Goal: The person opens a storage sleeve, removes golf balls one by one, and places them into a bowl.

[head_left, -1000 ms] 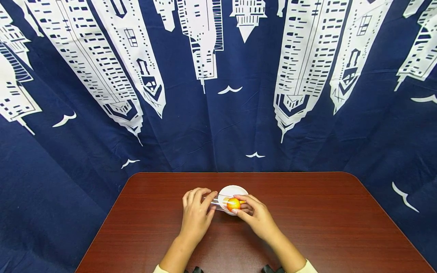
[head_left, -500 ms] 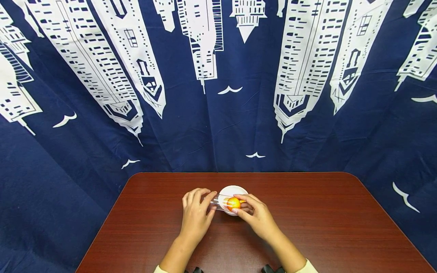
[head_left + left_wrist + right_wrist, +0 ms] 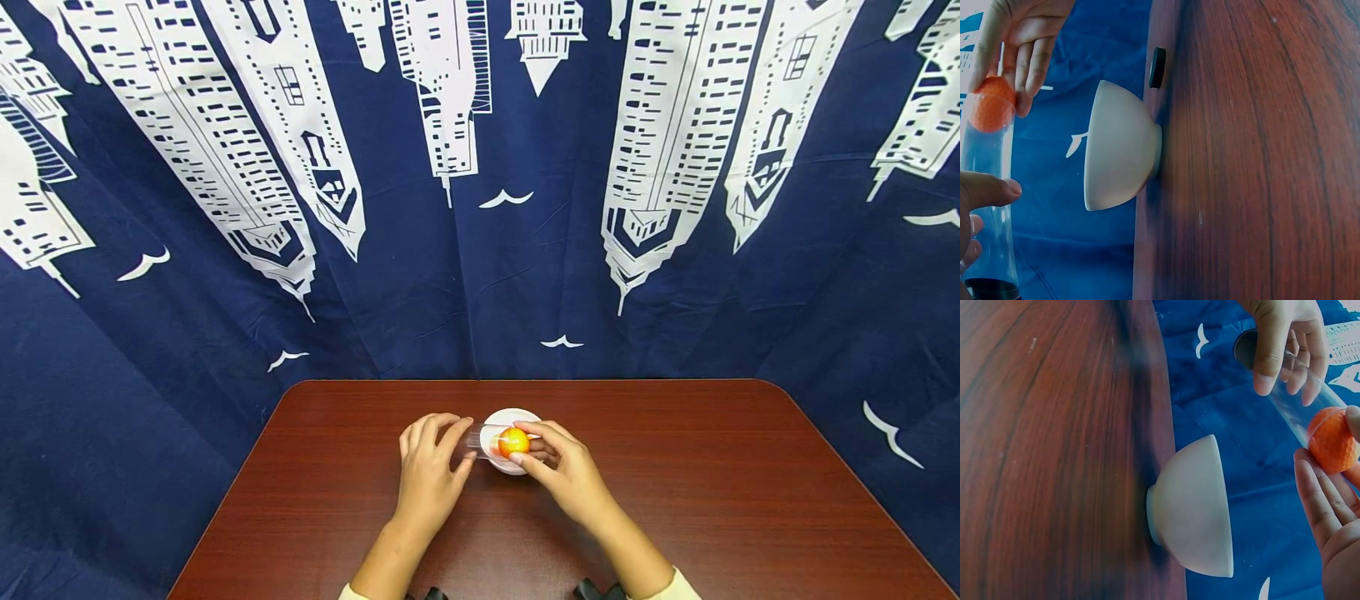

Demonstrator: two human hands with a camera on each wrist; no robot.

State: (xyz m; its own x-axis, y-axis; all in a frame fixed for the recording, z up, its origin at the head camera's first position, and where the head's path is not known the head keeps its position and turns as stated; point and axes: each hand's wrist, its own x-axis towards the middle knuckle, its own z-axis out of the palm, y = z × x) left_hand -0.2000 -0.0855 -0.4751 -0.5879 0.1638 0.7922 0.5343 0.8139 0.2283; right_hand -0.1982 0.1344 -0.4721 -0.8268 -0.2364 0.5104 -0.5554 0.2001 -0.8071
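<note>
My left hand [image 3: 429, 458] grips a clear plastic tube [image 3: 988, 150] with a black end cap [image 3: 992, 288]. The tube lies level in the head view and points at my right hand. An orange dimpled golf ball [image 3: 1333, 440] sits at the tube's uncapped end, partly inside the rim. My right hand [image 3: 566, 467] pinches that ball between thumb and fingers. Under both hands a white bowl [image 3: 1191, 506] stands upright on the table; the tube and ball overlap it in the head view.
The brown wooden table [image 3: 675, 483] has rounded far corners. On it, near the bowl, lies a black round cap [image 3: 1157, 67]. A dark blue cloth [image 3: 525, 275] with white buildings and birds hangs behind the table.
The ball and the tube's end have shifted slightly toward the far edge. An orange patch beside the ball, between the right fingers, no longer shows. Both hands keep nearly the same place.
</note>
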